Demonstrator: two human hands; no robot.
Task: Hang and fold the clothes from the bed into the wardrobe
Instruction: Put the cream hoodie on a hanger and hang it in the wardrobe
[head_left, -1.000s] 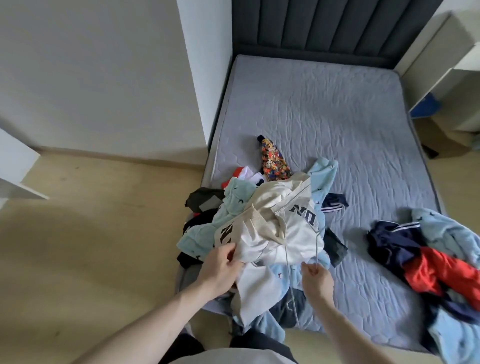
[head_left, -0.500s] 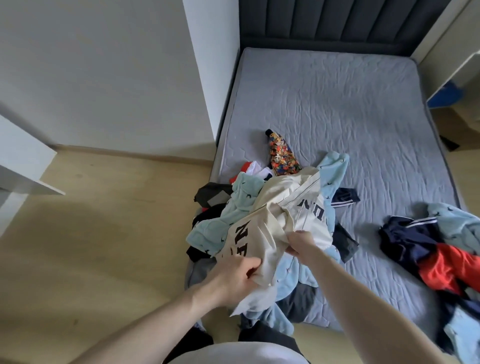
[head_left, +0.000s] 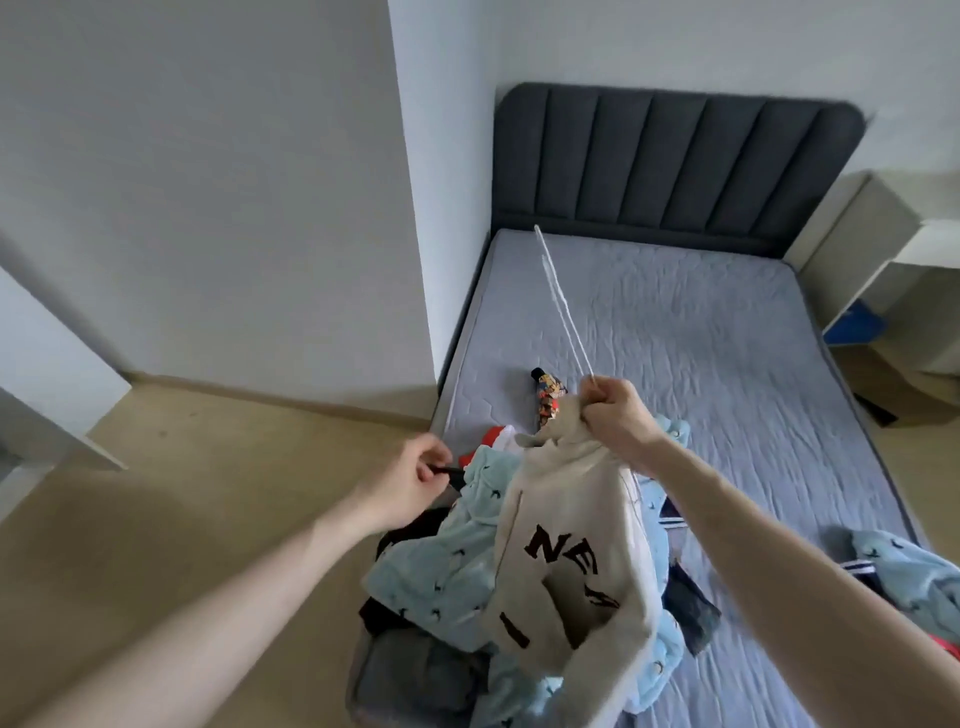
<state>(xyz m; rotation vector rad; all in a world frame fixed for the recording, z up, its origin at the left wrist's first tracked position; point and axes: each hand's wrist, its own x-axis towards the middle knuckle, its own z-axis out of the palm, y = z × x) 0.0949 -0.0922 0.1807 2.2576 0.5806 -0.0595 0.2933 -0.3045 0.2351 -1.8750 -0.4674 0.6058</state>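
Gripping the cream sweatshirt (head_left: 566, 551) and its white drawstrings (head_left: 563, 306) above the clothes pile (head_left: 441, 582) on the bed (head_left: 727, 364), the right hand (head_left: 618, 415) risks pulling the strings out, while the left hand (head_left: 410, 480), pinching a dark item, may drag neighbouring garments onto the floor (head_left: 208, 493).

White walls (head_left: 208, 182) are wrapping the room, a pillar corner (head_left: 410, 208) jutting beside the bed's dark padded headboard (head_left: 675, 161). Pale wood floor (head_left: 182, 493) is catching soft light, and white shelving (head_left: 893, 270) is standing off the grey mattress's (head_left: 727, 338) right edge.
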